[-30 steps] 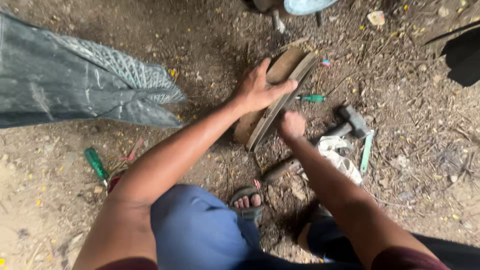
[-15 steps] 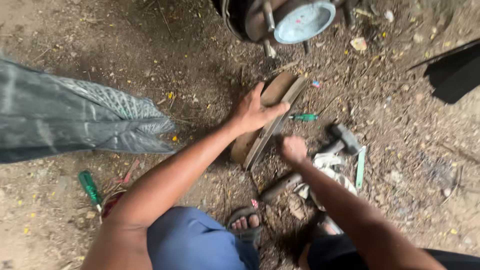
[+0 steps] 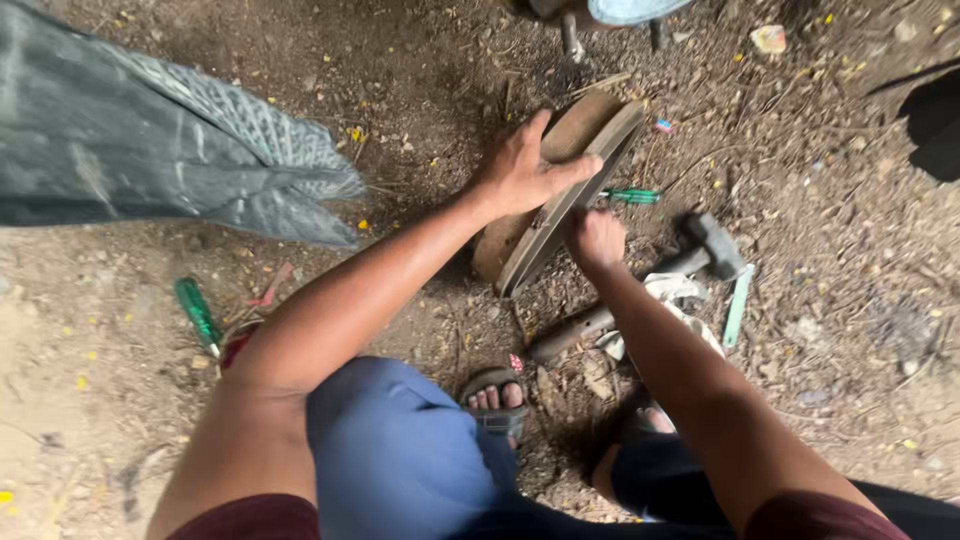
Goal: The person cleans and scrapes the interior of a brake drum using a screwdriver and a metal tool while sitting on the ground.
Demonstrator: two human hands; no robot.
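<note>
Since the earlier frames the view has tipped down a little, so the blue-rimmed wheel part point(image 3: 625, 10) at the top has slid almost out of sight, while both hands sit much where they were. Left hand point(image 3: 525, 172) lies spread over the upper edge of a rusty metal disc point(image 3: 560, 195), which stands tilted on its rim in the dirt point(image 3: 420, 70); the fingers curl over the top and the thumb reaches across the edge, so this hand is clamped on the disc and steadies it. Right hand point(image 3: 597, 238) is balled into a fist against the disc's lower right face; whether it grips something small I cannot tell. A green screwdriver point(image 3: 630, 196) lies just beside the disc, a hammer point(image 3: 700, 255) and a white rag point(image 3: 675, 295) near the right forearm, and a second green screwdriver point(image 3: 197, 312) well apart on the left. By the look of it, the disc is being braced for work on its edge; any next move calls for the left hand's firm hold, since the disc balances on its rim.
</note>
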